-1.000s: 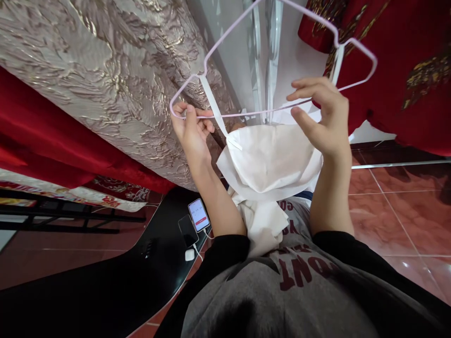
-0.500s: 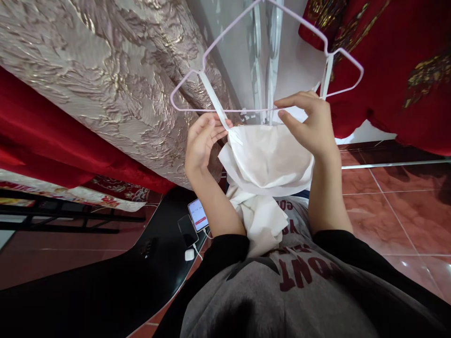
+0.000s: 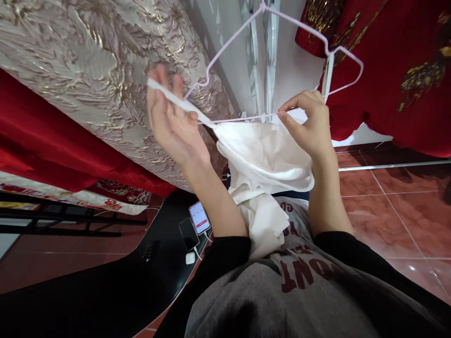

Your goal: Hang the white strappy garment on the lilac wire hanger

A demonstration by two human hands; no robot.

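A pale pink hanger (image 3: 235,37) hangs in front of me, with a white garment with thin straps (image 3: 268,150) below its bottom bar. My left hand (image 3: 174,110) is raised at the hanger's left end, fingers spread and blurred, and the left strap (image 3: 183,104) is stretched taut across it. That strap appears pulled off the hanger's left notch. The right strap (image 3: 328,75) loops over the notch on the other side. My right hand (image 3: 306,115) pinches the hanger's bottom bar between thumb and fingers. The garment's lower part bunches against my grey shirt.
Textured beige fabric (image 3: 105,70) hangs close on the left, red cloth (image 3: 380,80) on the right. A black curved tabletop (image 3: 116,272) at lower left bears two phones, one lit (image 3: 199,218) and one dark (image 3: 189,234), plus a white charger case (image 3: 190,258). Red floor tiles (image 3: 377,216) show at right.
My left hand has moved up and left, drawing the left strap outward from the hanger's notch. My right thumb and fingers have closed on the bottom bar, which now slants.
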